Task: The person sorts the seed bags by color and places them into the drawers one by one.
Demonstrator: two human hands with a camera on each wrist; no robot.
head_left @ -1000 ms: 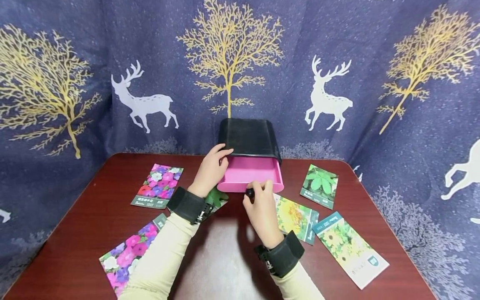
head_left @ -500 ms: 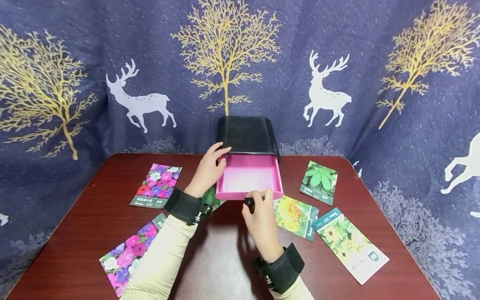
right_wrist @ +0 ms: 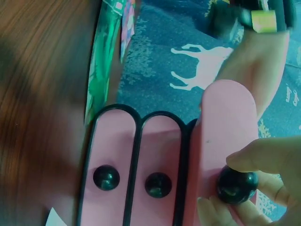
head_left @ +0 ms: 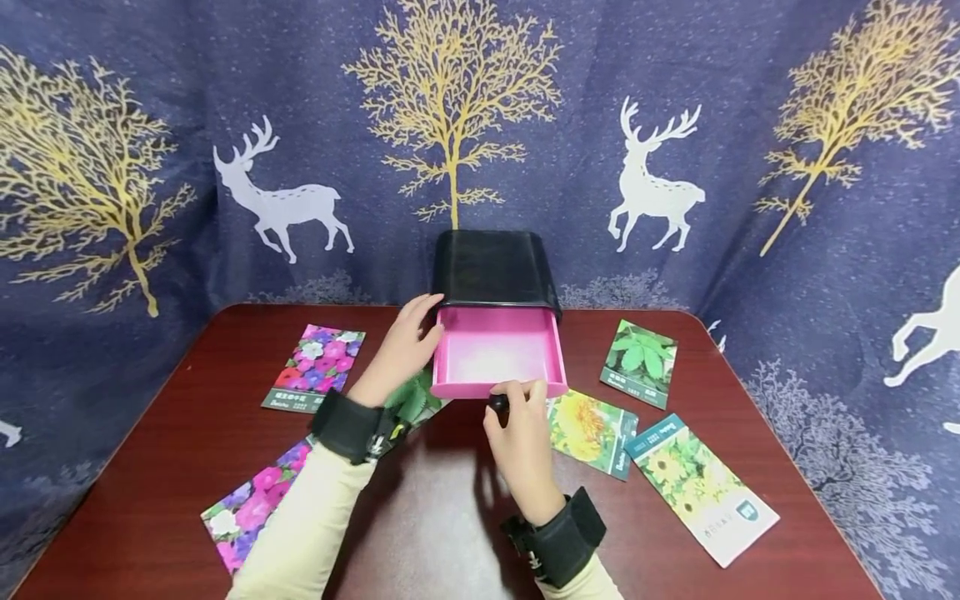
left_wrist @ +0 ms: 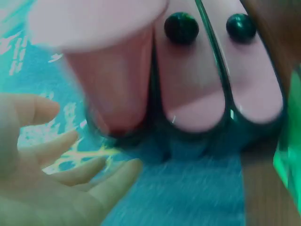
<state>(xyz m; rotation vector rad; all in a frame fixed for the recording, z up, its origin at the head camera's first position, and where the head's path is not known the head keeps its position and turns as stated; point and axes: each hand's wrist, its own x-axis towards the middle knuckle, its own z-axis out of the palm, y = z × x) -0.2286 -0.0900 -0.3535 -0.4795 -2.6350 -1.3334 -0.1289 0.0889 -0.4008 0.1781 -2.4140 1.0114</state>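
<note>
A black chest of small drawers [head_left: 495,267] with pink fronts stands at the back of the table. Its top pink drawer [head_left: 498,346] is pulled out, and the inside that shows is bare. My right hand [head_left: 521,442] pinches the drawer's round black knob [right_wrist: 236,185] between thumb and fingers. Below it, two lower drawers [right_wrist: 160,155] with black knobs are closed. My left hand [head_left: 397,354] is beside the chest's left side, fingers spread and relaxed; in the left wrist view, the left hand [left_wrist: 61,174] holds nothing and appears apart from the drawers.
Several seed packets lie flat around: petunia packets [head_left: 318,367] on the left, a leafy green packet [head_left: 412,400] near my left wrist, an orange-flower packet [head_left: 588,429], a yellow-flower packet [head_left: 701,492] and a green-leaf packet [head_left: 640,362] on the right. A patterned curtain [head_left: 390,275] hangs behind.
The top drawer has slid out toward me with my right hand on its knob. My left hand has come off the chest's top edge and moved left.
</note>
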